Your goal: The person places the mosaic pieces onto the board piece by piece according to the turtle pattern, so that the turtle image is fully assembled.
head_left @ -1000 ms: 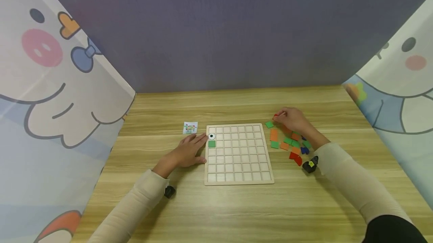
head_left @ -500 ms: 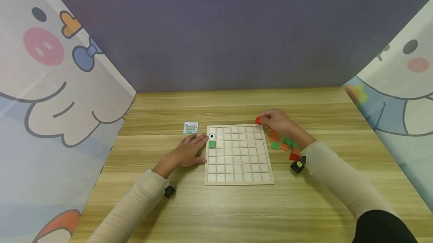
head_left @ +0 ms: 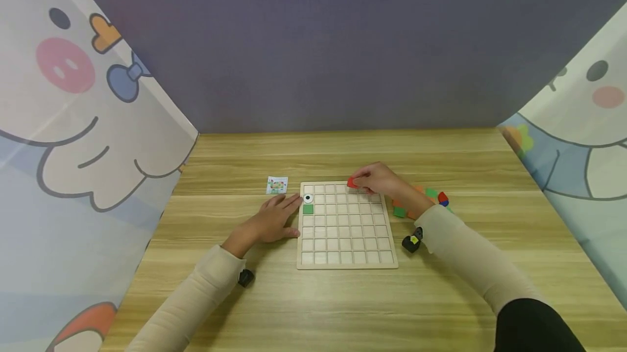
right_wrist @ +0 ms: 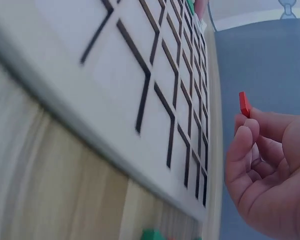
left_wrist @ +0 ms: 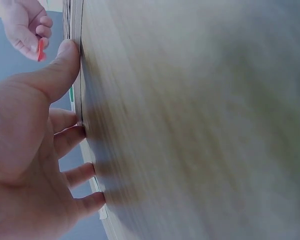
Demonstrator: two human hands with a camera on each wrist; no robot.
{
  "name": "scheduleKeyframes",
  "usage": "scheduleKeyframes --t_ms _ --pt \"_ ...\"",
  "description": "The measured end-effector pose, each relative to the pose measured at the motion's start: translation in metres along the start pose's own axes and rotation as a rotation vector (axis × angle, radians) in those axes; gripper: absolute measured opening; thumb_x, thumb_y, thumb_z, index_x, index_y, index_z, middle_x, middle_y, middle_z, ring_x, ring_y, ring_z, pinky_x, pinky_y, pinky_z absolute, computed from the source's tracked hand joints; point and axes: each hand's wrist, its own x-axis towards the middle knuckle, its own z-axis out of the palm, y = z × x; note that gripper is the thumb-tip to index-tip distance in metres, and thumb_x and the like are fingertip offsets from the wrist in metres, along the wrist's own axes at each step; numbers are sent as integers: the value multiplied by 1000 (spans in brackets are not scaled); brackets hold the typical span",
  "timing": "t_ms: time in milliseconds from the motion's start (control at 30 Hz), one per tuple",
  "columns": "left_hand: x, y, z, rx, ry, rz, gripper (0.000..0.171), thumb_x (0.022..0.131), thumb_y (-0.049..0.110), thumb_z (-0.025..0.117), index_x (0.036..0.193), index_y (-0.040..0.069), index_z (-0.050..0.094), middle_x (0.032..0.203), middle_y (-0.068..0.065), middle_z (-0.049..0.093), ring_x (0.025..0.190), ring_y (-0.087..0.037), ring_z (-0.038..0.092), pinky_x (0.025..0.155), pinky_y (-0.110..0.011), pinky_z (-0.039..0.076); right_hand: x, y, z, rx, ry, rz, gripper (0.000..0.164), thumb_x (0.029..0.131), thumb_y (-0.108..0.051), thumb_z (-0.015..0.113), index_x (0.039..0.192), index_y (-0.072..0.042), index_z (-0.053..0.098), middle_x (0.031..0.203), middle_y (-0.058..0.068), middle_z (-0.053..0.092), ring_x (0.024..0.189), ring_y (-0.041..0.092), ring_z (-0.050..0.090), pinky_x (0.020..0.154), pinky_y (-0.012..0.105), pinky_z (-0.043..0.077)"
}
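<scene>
A wooden grid board [head_left: 338,266] lies flat on the table. Its leftmost column bears a white tile with a black dot [head_left: 308,198] and, just below, a green square tile [head_left: 308,209]. Along the board's left edge rests my left hand [head_left: 274,220], its thumb and fingertips touching the rim, as the left wrist view [left_wrist: 45,130] also shows. Between thumb and finger my right hand [head_left: 379,179] pinches a small red tile [head_left: 351,183], held over the upper right part of the board. In the right wrist view the red tile [right_wrist: 244,104] is apart from the grid.
Orange, green, red and blue tiles [head_left: 399,212] lie loose right of the board, partly hidden by my right forearm. A small printed card [head_left: 277,185] sits at the board's upper left. A grey wall [head_left: 343,58] rises behind the table.
My right hand has carried the red tile leftward from the loose tiles to above the board's top rows. My left hand stays at the board's left edge.
</scene>
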Motion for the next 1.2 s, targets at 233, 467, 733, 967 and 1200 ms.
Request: scheduleKeyframes --t_ms 233,467,733,967,1200 --pt "0 -1 0 7 -4 -7 89 95 48 67 163 9 24 170 -13 23 152 -51 23 116 -72 25 9 -9 20 -38 -47 -40 24 101 -21 64 120 -9 73 82 10 69 59 15 55 57 29 47" --pt "0 -1 -1 15 -4 -10 89 95 48 67 163 9 25 170 -13 24 151 -51 24 115 -72 26 15 -18 42 -60 -63 -37 19 100 -20 64 111 -7 73 74 6 67 60 13 57 57 26 48" --pt "1 1 -1 7 -13 -11 88 96 49 66 163 11 24 170 -11 23 152 -50 22 116 -72 24 19 -25 61 -130 -61 -52 16 98 -19 67 106 -6 73 75 1 67 62 11 60 57 24 54" --pt "2 2 -2 12 -16 -17 89 95 49 67 163 10 24 170 -11 23 152 -50 23 117 -71 25 22 -33 69 -195 -75 -50 11 96 -21 69 96 -12 75 71 1 64 61 11 60 57 25 55" --pt "1 2 -2 26 -10 -14 89 95 49 66 163 9 25 170 -12 24 152 -49 24 117 -70 26 26 -37 74 -264 -72 -68 11 96 -20 70 89 -13 74 64 -1 62 53 11 57 52 25 52"
